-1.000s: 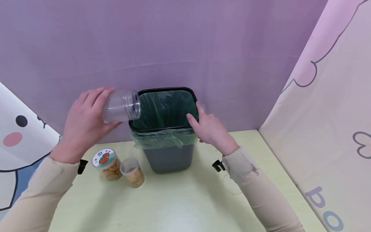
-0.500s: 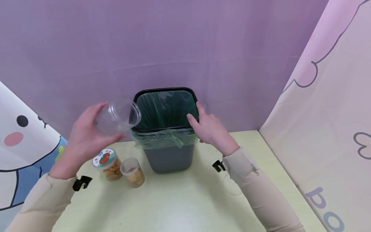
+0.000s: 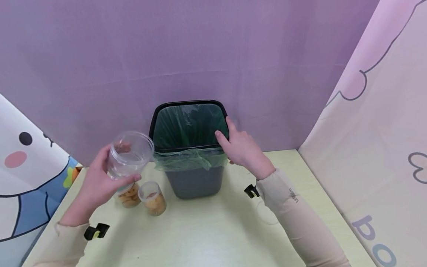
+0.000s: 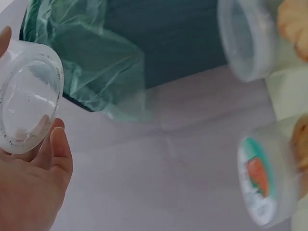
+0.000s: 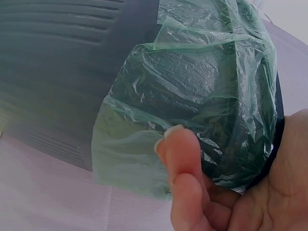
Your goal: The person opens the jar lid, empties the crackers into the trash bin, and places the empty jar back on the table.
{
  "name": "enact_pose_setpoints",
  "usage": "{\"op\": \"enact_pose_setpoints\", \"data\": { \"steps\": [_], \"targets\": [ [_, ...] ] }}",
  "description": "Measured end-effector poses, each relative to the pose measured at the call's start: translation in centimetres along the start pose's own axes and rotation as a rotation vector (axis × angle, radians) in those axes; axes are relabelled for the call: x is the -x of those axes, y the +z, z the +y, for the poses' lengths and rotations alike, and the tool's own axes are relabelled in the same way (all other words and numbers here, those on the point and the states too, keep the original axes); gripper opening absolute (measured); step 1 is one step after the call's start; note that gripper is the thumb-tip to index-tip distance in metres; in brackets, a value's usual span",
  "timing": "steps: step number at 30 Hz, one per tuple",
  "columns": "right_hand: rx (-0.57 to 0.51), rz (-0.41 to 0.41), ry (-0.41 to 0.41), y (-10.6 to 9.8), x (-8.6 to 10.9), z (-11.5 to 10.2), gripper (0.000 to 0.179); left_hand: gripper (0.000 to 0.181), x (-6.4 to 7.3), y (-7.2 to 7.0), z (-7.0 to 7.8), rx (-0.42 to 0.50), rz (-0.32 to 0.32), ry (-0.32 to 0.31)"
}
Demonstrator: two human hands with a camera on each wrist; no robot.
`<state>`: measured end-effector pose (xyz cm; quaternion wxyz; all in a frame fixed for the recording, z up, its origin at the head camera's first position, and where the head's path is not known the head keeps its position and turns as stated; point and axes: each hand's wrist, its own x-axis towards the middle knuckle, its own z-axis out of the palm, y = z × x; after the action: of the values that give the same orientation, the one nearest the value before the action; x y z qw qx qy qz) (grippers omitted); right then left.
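Observation:
My left hand [image 3: 98,183] grips a clear plastic jar [image 3: 128,161], lidless and tilted with its mouth upward, just left of the bin. In the left wrist view the bottom of the jar [image 4: 31,103] faces the camera, and nothing shows inside it. At the bin's right side, my right hand [image 3: 245,152] holds the black rim with thumb and fingers. The grey trash bin [image 3: 195,183] stands upright, lined with a green plastic bag [image 3: 190,159] folded over its rim. In the right wrist view the fingers [image 5: 185,159] curl under the rim against the bag.
Below the left hand stands a lidded jar of cookies [image 3: 129,198], partly hidden. Beside it is a small lidless tub [image 3: 155,204] with yellowish pieces. A clear round lid [image 3: 267,213] lies by the right sleeve. A purple curtain [image 3: 200,48] hangs behind the table [image 3: 197,237].
My left hand has brought the jar down and slightly left, away from over the bin's edge, turning its mouth from sideways to upward. The right hand stays on the rim.

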<state>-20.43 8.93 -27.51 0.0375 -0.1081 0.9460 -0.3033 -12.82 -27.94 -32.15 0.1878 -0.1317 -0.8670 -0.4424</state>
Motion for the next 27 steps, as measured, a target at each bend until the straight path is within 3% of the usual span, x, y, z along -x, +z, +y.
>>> {"op": "enact_pose_setpoints", "data": {
  "steps": [9, 21, 27],
  "targets": [
    [-0.003, -0.004, -0.004, -0.1, -0.1, -0.1, 0.081, 0.084, 2.9, 2.0, -1.6, 0.162, -0.023, -0.065],
    [-0.010, 0.005, 0.002, 0.0, -0.1, 0.1, 0.081, 0.084, 7.1, 6.1, -3.6, 0.434, -0.087, -0.046],
    [-0.009, 0.014, 0.003, 0.1, -0.1, 0.1, 0.080, 0.084, 8.6, 8.1, -3.9, 0.402, -0.117, -0.092]
  ]
}}
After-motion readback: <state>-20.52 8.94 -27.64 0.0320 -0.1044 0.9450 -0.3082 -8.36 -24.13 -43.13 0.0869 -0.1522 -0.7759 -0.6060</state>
